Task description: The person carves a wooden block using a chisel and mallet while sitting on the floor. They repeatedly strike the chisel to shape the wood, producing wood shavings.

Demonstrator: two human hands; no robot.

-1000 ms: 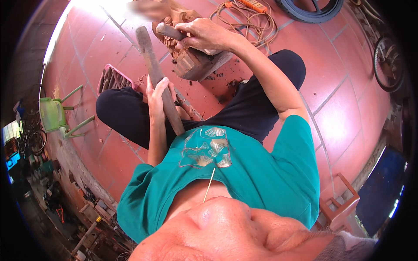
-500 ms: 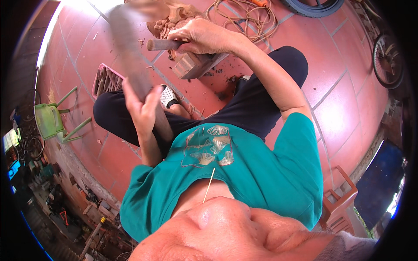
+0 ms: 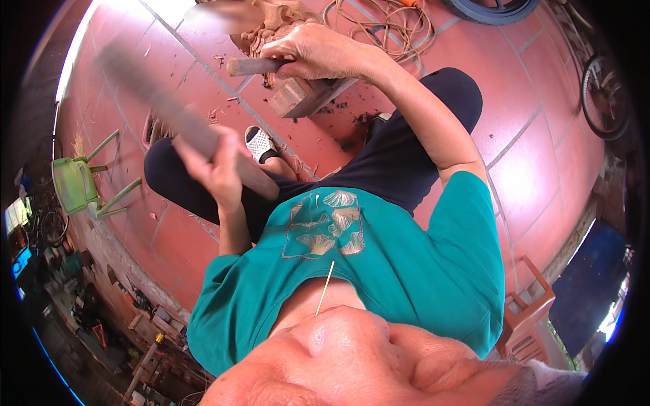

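My left hand [image 3: 220, 169] is wrapped round a long wooden club-like mallet [image 3: 162, 105], whose far end is blurred and slants up to the left. My right hand [image 3: 318, 53] grips a rod with a round wooden end [image 3: 252, 65], which looks like a chisel handle; its other end is hidden by the hand. Just beyond that hand lies a carved brown wooden piece [image 3: 274, 24]. Below the right hand a squared wood block [image 3: 301, 98] rests on the floor between my legs.
Wood chips and dark debris [image 3: 349, 122] litter the red tiles. A green stool [image 3: 74, 183] lies on its side at left, near a basket of tools [image 3: 156, 128] partly behind my knee. A coiled cord [image 3: 399, 30] and a wheel [image 3: 494, 10] lie at the far side.
The mallet has swung left and tilted away from the carving, my left hand turning with it. My right hand and the rod stay nearly where they were.
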